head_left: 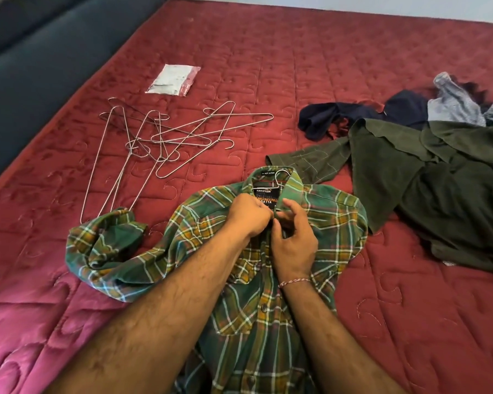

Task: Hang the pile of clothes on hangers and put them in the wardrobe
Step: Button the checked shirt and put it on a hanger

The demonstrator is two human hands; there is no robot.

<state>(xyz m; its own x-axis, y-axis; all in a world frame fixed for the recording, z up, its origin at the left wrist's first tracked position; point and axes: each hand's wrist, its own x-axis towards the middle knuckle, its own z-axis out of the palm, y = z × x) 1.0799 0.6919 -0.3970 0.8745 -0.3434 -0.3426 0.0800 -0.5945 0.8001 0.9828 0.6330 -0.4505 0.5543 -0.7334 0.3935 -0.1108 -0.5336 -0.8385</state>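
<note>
Two bare forearms reach over a red quilted mattress (pixel 353 66), left hand (pixel 249 214) and right hand (pixel 292 240) both pinching the button placket of a green plaid shirt (pixel 268 280) lying flat, a hanger hook (pixel 281 176) at its collar. Dark clothes (pixel 439 172) crowd the right edge; wire hangers (pixel 165 137) and a small packet (pixel 172 80) lie left.

red bed (pixel 353 322), wire hangers (pixel 165 137), clothes (pixel 439 172)
</note>
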